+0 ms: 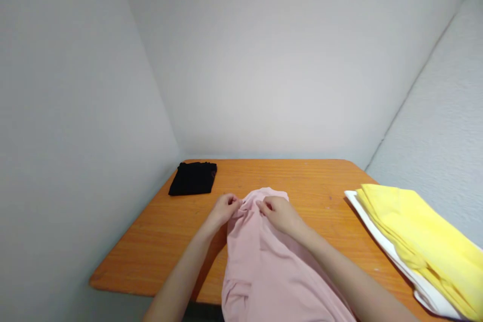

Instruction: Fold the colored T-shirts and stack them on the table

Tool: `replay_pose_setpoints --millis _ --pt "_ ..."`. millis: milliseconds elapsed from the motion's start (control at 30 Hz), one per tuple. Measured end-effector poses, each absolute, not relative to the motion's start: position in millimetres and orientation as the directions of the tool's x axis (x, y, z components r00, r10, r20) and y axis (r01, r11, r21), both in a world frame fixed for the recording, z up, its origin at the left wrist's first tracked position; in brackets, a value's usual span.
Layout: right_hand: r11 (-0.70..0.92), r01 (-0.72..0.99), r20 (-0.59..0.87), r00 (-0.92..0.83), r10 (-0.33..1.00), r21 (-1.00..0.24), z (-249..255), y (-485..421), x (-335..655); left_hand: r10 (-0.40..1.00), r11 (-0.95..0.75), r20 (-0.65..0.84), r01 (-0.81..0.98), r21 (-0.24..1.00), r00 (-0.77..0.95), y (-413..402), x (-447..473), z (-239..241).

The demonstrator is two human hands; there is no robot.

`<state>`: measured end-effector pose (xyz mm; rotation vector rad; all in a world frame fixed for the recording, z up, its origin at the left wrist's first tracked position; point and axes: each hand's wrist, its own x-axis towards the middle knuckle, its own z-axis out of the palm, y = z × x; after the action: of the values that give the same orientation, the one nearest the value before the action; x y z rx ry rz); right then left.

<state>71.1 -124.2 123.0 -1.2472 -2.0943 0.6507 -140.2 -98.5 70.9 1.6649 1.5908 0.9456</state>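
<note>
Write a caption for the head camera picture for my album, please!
Left hand and right hand pinch a pink garment on an orange table; folded black garment far left, yellow pile right.

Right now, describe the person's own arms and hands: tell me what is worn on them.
Nothing is worn. The left hand and right hand have no gloves, and no ring, watch or bracelet shows. The left forearm and right forearm are uncovered down to the picture's lower edge, with no sleeve in view.

Pink garment (264,261) cut off below.
</note>
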Motion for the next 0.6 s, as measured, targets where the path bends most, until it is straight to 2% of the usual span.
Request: replay_pose_setpoints --millis 67,167,333,467,600 --pt "0.354 0.511 0.192 -0.343 0.919 -0.783 120 -123 63 0.993 -0.120 0.102 0.436 0.892 0.064 -118 -127 77" --pt "0.345 0.451 0.213 -0.317 0.924 -0.823 118 -130 57 0.989 -0.141 0.125 0.279 0.950 0.076 -145 -111 78" --pt "0.354 0.384 0.260 -0.276 0.925 -0.853 125 -130 70 0.973 -0.182 0.172 -0.048 0.982 -0.153 -153 -123 81" --pt "0.376 0.347 0.298 -0.257 0.919 -0.859 143 -110 106 0.933 -0.241 0.193 -0.128 0.962 -0.305 -137 -155 105" --pt "0.453 0.317 0.434 -0.132 0.891 -0.833 180 -89 164 0.867 -0.347 0.276 -0.106 0.932 -0.414 -127 -196 154"
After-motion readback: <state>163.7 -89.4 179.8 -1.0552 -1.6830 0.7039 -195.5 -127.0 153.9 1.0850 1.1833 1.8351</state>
